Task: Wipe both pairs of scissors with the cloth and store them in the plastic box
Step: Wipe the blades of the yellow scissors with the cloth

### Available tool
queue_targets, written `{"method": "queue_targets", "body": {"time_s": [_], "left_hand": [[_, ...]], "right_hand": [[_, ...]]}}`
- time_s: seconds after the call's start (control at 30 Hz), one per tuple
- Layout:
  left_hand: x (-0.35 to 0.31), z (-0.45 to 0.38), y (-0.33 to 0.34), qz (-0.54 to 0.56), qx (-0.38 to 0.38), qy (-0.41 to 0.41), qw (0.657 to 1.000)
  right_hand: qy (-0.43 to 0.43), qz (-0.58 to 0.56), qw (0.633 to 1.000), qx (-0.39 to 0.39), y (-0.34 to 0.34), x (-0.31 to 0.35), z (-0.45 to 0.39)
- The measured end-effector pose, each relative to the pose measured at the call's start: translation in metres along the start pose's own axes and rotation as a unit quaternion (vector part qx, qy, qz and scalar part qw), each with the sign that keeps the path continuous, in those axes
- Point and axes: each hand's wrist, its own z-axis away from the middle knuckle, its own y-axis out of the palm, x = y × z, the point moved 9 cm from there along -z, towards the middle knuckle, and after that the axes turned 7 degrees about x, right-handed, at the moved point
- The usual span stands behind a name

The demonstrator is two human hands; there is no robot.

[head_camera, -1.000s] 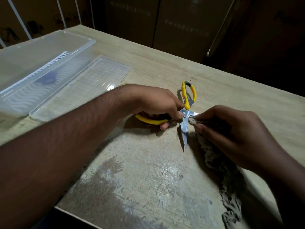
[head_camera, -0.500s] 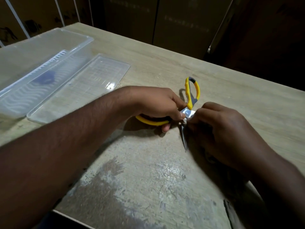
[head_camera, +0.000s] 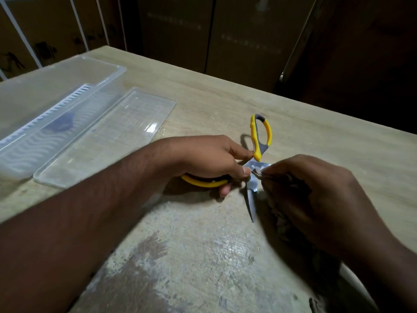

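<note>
Since a second ago the right hand has slid up the blade to the pivot, and most of the cloth that trailed below it is now hidden under the hand. Its fingers are curled, pinching a fold of cloth against the metal just right of the pivot, at frame centre right. More cloth shows as a dark crumpled edge under the palm and at the lower right corner.

Left of it, the left hand grips the scissors: its fingers wrap the lower yellow handle, thumb and forefinger close to the pivot. These scissors are spread open, one yellow-and-grey loop standing free above the hands, one blade pointing down toward the lower frame with its tip on or just over the table; I cannot tell which.

Well apart, at the upper left of the frame, the clear box sits open on the table, with a white ribbed insert and a blurred dark object inside. Its flat clear lid lies just beside it, toward the hands.
</note>
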Motion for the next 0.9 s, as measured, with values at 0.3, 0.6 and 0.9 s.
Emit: {"method": "queue_targets", "body": {"time_s": [0.3,0.6,0.9], "left_hand": [[0.005,0.007,0.001,0.014,0.05,0.055,0.997],[0.002,0.001,0.002,0.03,0.042,0.067,0.996],[0.0,0.004,0.002,0.037,0.023,0.072,0.996]], "right_hand": [[-0.091,0.096,0.982,0.136,0.023,0.029,0.002],[-0.031,0.039,0.999,0.001,-0.005,0.015,0.001],[-0.07,0.112,0.978,0.162,0.023,0.032,0.004]]}}
